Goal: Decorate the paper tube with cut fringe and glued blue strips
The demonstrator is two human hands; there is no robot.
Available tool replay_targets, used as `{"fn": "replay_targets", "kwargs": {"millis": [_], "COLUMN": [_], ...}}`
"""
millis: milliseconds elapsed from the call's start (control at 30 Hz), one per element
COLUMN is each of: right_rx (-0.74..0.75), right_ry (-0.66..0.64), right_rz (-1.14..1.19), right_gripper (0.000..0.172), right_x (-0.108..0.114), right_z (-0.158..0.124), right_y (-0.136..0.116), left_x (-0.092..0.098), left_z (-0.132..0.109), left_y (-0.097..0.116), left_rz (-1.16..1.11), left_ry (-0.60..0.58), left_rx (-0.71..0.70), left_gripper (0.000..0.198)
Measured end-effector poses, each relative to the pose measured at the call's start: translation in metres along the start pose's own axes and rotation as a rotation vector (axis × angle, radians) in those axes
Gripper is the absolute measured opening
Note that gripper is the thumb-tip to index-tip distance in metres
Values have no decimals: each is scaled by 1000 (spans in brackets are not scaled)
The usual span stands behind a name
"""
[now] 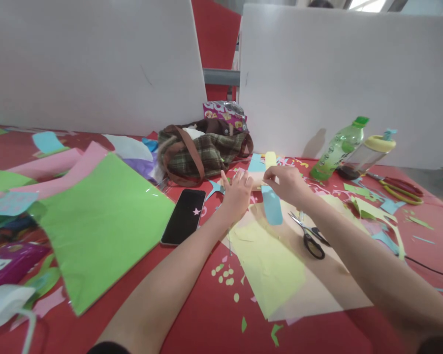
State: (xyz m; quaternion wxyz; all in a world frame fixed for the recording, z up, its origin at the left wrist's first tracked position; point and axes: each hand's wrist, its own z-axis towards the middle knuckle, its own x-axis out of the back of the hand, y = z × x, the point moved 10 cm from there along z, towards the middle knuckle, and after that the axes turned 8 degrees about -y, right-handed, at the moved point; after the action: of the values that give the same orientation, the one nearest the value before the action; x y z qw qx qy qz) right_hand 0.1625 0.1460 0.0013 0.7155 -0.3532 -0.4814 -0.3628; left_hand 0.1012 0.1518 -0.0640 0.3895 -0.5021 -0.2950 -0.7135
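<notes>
My left hand (238,194) lies with its fingers spread, pressing on a pale peach paper strip (257,179) at the far middle of the table. Beside it, my right hand (288,183) has thumb and fingers pinched together where the strips meet; what is between the fingertips is hidden. A blue paper strip (272,209) with rounded corners runs from under that hand toward me. The end of a yellow strip (270,159) shows beyond the fingers. Scissors with black handles (309,238) rest partly open on the papers below my right forearm.
Yellow paper sheets (268,265) lie in front. A phone (184,216) and a large green sheet (110,226) are to the left. Behind stand a plaid bag (217,152), a green bottle (337,150) and a clear yellow-lidded bottle (369,155). Paper scraps litter the red table.
</notes>
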Motion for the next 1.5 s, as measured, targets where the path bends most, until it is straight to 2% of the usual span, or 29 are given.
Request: {"fn": "replay_targets", "kwargs": {"millis": [100,200,500,767,1500], "right_rx": [-13,4,46,27,-34], "right_ry": [-40,-75,-48,-7,-62], "right_rz": [-33,-68,-158,-180,-246], "right_gripper": [13,14,18,20,22], "right_x": [-11,-23,-32,-32,-36], "right_z": [7,6,-5,-5,2], "right_y": [23,31,19,23,24], "left_x": [4,5,5,6,5], "left_z": [-1,-1,-3,-3,-4], "left_y": [1,0,1,1,0], "left_rz": [14,8,21,11,5], "left_ry": [24,32,20,19,23], "left_rx": [-4,0,-4,-14,-6], "left_gripper": [34,34,36,36,38]}}
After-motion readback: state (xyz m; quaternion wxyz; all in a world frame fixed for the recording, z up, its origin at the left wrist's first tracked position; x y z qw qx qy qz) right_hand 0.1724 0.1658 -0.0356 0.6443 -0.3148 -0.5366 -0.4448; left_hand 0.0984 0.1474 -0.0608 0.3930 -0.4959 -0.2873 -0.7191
